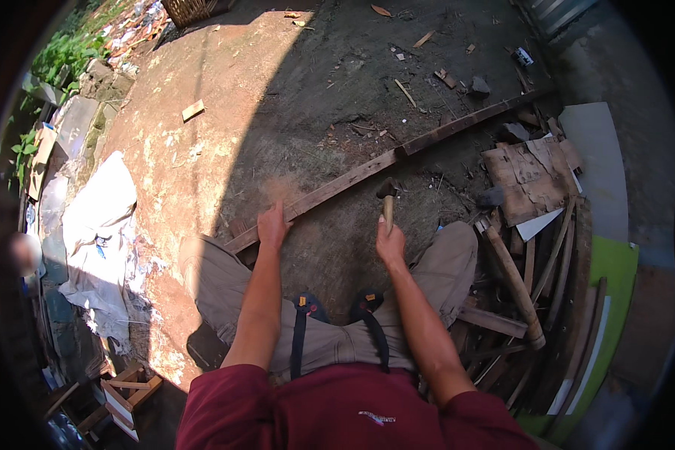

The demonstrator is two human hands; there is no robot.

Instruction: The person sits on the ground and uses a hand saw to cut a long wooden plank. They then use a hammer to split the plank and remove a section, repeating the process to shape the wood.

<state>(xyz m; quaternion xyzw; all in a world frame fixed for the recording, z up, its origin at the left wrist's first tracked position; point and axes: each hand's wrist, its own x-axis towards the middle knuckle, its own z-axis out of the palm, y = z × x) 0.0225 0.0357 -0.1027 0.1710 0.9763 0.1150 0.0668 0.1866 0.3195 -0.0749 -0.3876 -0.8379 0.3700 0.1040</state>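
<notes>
Right hand (pixel 391 244) is gripping the hammer (pixel 387 199) low on its wooden handle, head-heavy, raised just above the long plank (pixel 397 155) lying diagonally on the dirt. Left hand (pixel 273 225) is pressing flat on the plank's near end, fingers spread; plank is looking stiff, rough, splintery.

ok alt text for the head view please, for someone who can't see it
Seen from above, a squatting person presses the left hand on a long weathered wooden plank lying across bare dirt ground, while the right hand grips a wooden-handled hammer raised just above it. A heap of scrap boards lies to the right and a crumpled white sheet to the left.
</notes>
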